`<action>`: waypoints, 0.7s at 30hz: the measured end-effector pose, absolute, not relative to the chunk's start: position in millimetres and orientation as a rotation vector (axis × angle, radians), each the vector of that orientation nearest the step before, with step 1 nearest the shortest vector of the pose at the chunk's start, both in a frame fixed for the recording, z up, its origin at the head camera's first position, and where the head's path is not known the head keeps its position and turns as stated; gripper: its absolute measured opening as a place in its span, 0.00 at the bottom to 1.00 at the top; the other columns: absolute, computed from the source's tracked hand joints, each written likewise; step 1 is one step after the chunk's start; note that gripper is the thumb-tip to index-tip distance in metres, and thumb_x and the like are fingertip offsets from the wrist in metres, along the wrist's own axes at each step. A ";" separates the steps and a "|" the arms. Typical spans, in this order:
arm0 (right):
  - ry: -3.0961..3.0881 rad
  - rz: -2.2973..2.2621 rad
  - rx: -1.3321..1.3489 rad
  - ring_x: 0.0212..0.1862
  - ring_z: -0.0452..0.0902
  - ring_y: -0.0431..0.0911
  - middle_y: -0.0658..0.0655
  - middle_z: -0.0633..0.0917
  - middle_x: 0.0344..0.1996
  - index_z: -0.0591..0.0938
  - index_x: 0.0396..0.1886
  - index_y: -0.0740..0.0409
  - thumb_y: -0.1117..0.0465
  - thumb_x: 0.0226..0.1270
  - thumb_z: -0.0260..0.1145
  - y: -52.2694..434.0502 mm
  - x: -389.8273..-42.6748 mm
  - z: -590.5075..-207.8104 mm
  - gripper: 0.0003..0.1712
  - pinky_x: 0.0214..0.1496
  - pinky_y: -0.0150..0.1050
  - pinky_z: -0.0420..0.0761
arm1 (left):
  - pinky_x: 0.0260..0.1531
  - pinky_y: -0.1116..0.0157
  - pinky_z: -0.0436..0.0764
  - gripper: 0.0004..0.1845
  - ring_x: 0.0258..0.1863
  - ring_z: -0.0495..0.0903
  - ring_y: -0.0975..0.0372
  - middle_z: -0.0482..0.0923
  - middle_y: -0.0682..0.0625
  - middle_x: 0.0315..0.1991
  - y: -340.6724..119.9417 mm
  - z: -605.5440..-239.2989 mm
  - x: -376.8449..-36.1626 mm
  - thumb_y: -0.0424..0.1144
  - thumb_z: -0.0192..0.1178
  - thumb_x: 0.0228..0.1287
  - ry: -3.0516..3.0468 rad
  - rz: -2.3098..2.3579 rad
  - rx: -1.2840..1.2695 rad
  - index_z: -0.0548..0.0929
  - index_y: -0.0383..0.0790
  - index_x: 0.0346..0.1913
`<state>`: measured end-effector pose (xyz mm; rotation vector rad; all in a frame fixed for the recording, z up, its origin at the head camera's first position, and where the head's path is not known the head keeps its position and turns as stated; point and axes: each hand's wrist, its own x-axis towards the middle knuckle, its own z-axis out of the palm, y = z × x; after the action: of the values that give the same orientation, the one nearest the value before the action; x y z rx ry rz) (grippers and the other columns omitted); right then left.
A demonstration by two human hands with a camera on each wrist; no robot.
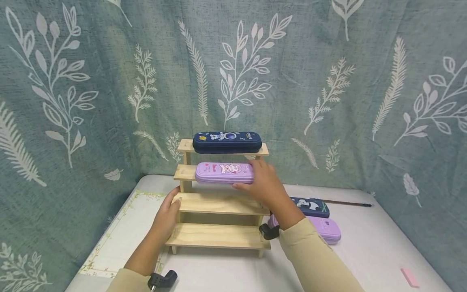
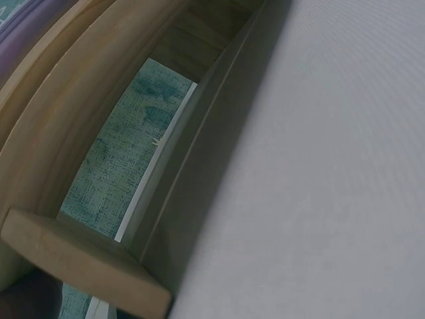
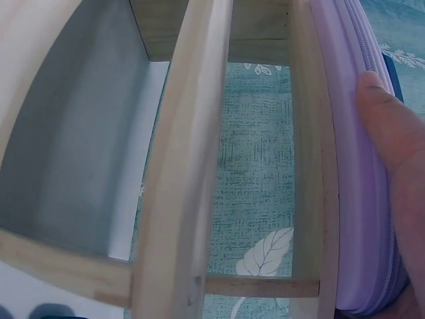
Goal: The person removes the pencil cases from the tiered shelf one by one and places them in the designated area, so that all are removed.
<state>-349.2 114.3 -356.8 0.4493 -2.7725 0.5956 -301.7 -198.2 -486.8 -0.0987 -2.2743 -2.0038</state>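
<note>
A stepped wooden display rack (image 1: 219,202) stands on the table. My right hand (image 1: 268,184) grips the right end of a light purple pencil case (image 1: 224,173) with a cartoon print, lying along the second shelf from the top. In the right wrist view, the thumb (image 3: 385,116) lies against the zipped side of this pencil case (image 3: 355,166). At the rack's left side, my left hand (image 1: 166,213) holds the end of the third shelf. The left wrist view mostly shows the shelf boards (image 2: 86,100) and tabletop. On the top shelf rests a navy pencil case (image 1: 228,142) with an astronaut print.
Right of the rack, a navy panda pencil case (image 1: 311,207) and another purple pencil case (image 1: 328,230) lie partly behind my right forearm. A thin dark stick (image 1: 350,202) extends behind them. A pink block (image 1: 410,277) sits at the front right. A patterned curtain (image 1: 292,81) hangs behind.
</note>
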 end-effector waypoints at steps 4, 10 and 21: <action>-2.770 0.633 0.443 0.66 0.72 0.62 0.60 0.77 0.67 0.70 0.76 0.57 0.30 0.53 0.79 117.5 -347.6 -357.5 0.58 0.69 0.57 0.76 | 0.82 0.41 0.48 0.28 0.85 0.48 0.51 0.53 0.52 0.84 -197.3 -486.5 -300.9 0.45 0.39 0.86 -2.270 -1.997 -0.107 0.56 0.55 0.84; -2.769 0.639 0.442 0.66 0.73 0.63 0.60 0.76 0.68 0.71 0.75 0.56 0.31 0.54 0.79 122.0 -343.9 -359.1 0.56 0.68 0.59 0.76 | 0.81 0.39 0.48 0.28 0.85 0.48 0.50 0.53 0.52 0.84 -196.4 -485.2 -297.7 0.47 0.39 0.86 -2.275 -1.965 -0.132 0.57 0.55 0.83; -2.787 0.692 0.410 0.69 0.70 0.64 0.61 0.72 0.72 0.71 0.77 0.53 0.34 0.53 0.81 131.0 -327.6 -357.4 0.56 0.67 0.61 0.76 | 0.82 0.40 0.48 0.28 0.85 0.48 0.50 0.52 0.51 0.85 -196.9 -481.1 -296.4 0.46 0.39 0.86 -2.301 -1.968 -0.092 0.57 0.55 0.83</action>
<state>-327.6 131.0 -357.4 0.4099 -2.7871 0.6918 -296.4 -196.9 -481.1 -0.0922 -2.3014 -1.9684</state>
